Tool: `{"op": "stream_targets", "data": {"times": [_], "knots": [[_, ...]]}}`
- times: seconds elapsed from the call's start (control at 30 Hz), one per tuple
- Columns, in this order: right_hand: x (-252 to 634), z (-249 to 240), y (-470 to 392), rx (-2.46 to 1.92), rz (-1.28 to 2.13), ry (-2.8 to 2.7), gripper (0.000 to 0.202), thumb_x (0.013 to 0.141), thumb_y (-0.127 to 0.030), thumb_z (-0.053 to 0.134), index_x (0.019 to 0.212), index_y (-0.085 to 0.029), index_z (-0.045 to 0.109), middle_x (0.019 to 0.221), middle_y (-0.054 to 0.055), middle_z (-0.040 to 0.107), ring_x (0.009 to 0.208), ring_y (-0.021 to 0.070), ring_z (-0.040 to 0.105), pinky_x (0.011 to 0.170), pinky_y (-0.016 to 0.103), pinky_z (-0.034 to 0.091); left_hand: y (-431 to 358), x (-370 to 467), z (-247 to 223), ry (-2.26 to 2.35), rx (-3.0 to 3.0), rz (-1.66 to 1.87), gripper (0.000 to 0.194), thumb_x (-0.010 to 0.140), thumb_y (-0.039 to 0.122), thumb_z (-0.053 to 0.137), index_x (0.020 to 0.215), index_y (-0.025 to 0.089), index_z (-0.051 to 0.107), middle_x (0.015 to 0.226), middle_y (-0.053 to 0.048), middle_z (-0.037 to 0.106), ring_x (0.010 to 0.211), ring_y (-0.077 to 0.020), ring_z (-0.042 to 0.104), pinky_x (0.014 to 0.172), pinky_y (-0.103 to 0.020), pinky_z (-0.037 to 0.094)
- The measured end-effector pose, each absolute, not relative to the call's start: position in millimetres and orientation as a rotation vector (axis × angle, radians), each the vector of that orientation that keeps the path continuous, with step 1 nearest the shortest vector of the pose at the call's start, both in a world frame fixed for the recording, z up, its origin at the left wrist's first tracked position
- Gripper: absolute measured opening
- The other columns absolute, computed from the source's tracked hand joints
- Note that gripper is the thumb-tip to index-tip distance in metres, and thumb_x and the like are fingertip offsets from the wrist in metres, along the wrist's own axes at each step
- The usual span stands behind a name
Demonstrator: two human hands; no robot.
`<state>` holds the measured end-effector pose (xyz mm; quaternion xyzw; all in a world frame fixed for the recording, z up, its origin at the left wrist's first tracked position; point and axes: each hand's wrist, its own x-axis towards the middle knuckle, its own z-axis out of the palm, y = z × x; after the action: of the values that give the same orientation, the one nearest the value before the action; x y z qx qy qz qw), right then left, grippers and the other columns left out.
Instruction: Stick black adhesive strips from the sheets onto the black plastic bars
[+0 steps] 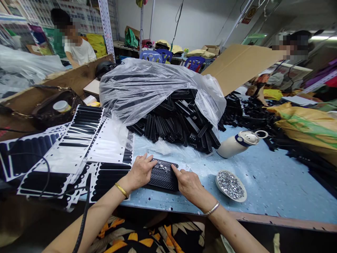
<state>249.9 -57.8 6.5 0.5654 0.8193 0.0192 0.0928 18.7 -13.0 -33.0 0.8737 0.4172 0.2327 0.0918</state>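
Note:
Several black textured strips [163, 179] lie side by side in a block at the table's near edge, with small shiny bits on the farthest strip. My left hand [141, 171] rests at the block's left end, fingers spread and fingertips touching the far strip; its thumb is hidden. On the other side, the stretched index finger of my right hand [189, 183] touches the far strip's right end, while its other fingers curl beneath. A white bowl [245, 196] of small shiny silver pieces stands to the right of my right hand.
A clear plastic bag [137, 88] spills a heap of black strips [179, 123] behind my hands. Sheets of black strips [81, 123] overlap at the left. A cream bottle [231, 146] lies tilted at right. Two people are nearby, one behind a cardboard sheet [237, 63].

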Motion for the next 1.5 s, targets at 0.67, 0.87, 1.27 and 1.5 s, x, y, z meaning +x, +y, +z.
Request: {"op": "stream_targets", "data": {"times": [0.67, 0.87, 1.27, 1.5], "knots": [[263, 10, -48, 1.722, -0.119, 2.409, 0.052, 0.083, -0.007, 0.04, 0.13, -0.015, 0.06, 0.078, 0.011, 0.076, 0.067, 0.0214, 0.07, 0.056, 0.026, 0.041, -12, 18, -33, 1.224, 2.591, 0.673, 0.044, 0.081, 0.004, 0.048, 0.118, 0.018, 0.065, 0.127, -0.014, 0.062, 0.121, -0.0378, 0.055, 0.088, -0.052, 0.048], [279, -21, -54, 1.747, -0.041, 2.599, 0.055, 0.081, -0.006, 0.039, 0.133, -0.01, 0.057, 0.072, 0.01, 0.075, 0.061, 0.02, 0.069, 0.055, 0.025, 0.044, -9, 5, -22, 1.275, 2.624, 0.573, 0.045, 0.08, 0.007, 0.051, 0.12, 0.022, 0.066, 0.13, -0.015, 0.06, 0.123, -0.0395, 0.052, 0.092, -0.054, 0.045], [283, -32, -53, 1.749, 0.026, 2.668, 0.054, 0.081, -0.006, 0.04, 0.132, -0.009, 0.059, 0.071, 0.01, 0.074, 0.06, 0.0201, 0.068, 0.055, 0.025, 0.046, -10, -5, -29, 1.27, 2.554, 0.489, 0.063, 0.076, 0.003, 0.047, 0.135, 0.024, 0.055, 0.132, -0.012, 0.061, 0.124, -0.0351, 0.05, 0.094, -0.053, 0.044], [283, -29, -52, 1.758, 0.001, 2.635, 0.054, 0.081, -0.006, 0.041, 0.132, -0.011, 0.059, 0.07, 0.008, 0.074, 0.06, 0.0194, 0.068, 0.056, 0.025, 0.047, -7, -4, -21, 1.229, 2.515, 0.45, 0.054, 0.081, 0.003, 0.043, 0.128, 0.023, 0.059, 0.127, -0.01, 0.063, 0.12, -0.0328, 0.055, 0.092, -0.052, 0.047]]}}
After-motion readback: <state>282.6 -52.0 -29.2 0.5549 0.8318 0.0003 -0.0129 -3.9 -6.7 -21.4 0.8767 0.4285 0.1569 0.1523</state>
